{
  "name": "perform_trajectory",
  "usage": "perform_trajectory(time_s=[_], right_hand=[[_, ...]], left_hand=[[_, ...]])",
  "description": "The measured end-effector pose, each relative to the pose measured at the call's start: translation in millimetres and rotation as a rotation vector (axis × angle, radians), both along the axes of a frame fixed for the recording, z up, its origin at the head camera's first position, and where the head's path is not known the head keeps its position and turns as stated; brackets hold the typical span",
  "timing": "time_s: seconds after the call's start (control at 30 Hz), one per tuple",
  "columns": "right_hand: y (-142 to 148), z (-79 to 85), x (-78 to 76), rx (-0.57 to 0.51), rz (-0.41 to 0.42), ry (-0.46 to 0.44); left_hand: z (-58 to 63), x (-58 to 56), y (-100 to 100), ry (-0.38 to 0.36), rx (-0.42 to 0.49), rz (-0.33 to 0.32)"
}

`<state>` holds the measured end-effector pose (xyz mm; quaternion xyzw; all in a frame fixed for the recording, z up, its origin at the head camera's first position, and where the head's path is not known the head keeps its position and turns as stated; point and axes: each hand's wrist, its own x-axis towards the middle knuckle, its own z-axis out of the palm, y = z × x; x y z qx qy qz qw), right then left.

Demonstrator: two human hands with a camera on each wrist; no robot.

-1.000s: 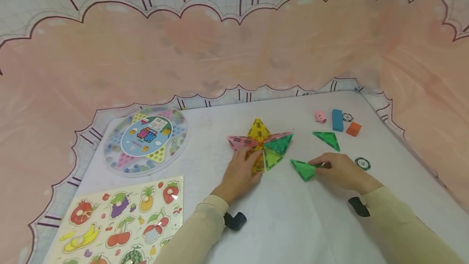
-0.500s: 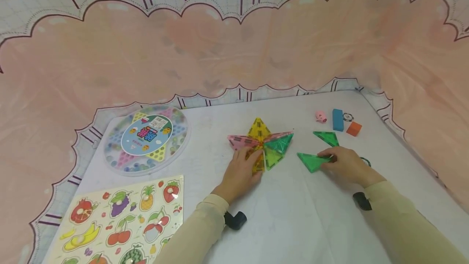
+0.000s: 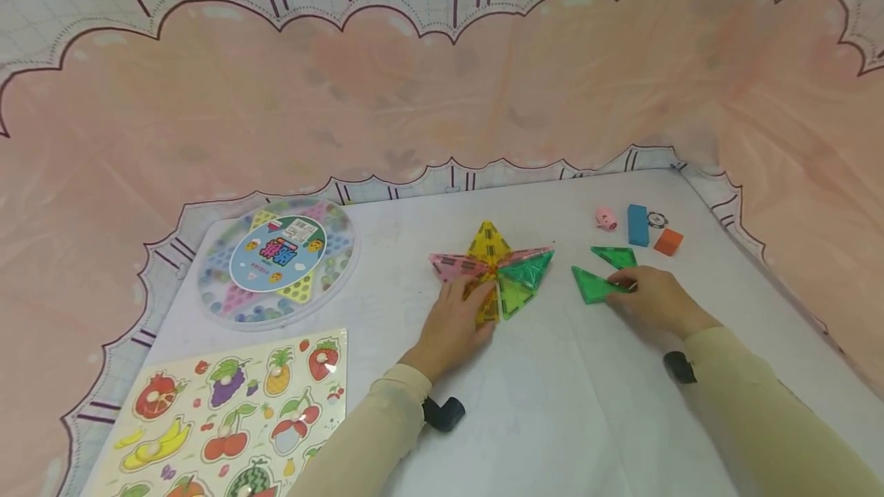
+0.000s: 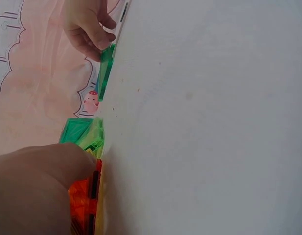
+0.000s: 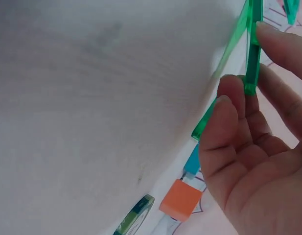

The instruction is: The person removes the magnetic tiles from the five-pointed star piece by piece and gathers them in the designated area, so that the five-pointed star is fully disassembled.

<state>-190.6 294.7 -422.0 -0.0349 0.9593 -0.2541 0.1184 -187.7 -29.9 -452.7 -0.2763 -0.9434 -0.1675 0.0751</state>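
Note:
A star-shaped build of translucent magnetic tiles lies mid-table, with yellow, pink, green and orange parts. My left hand holds its near point, thumb along an orange tile in the left wrist view. To the right, my right hand pinches a green triangular magnetic tile between thumb and fingers; the right wrist view has this tile edge-on, with the thumb against it. A second green triangular tile lies just beyond, partly covered by the right hand.
Back right are a pink pig figure, a blue block, an orange block and a round chip. Another chip shows in the right wrist view. At left lie a round marble game board and a fruit puzzle board.
My right hand has carried the green tile away from me and slightly right, up beside the other green tile, and now covers the near chip. My left hand has stayed on the star.

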Motion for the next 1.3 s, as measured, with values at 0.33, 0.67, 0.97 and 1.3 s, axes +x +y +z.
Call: perform_trajectory(time_s=[0.33, 0.67, 0.97, 1.3], right_hand=[[1, 2.7, -2.5, 0.036, -0.040, 0.014], [-14, 8.2, 2.4, 0.010, -0.017, 0.049], [-43, 6.7, 2.8, -0.037, 0.042, 0.134], [-79, 8.1, 9.3, -0.083, 0.125, 0.162]], left_hand=[[1.2, 0.4, 0, -0.010, -0.006, 0.010], [0.6, 0.9, -4, -0.039, 0.027, -0.002], [3.9, 2.3, -12, -0.082, 0.020, -0.008], [4.4, 2.5, -27, -0.118, 0.017, -0.029]])
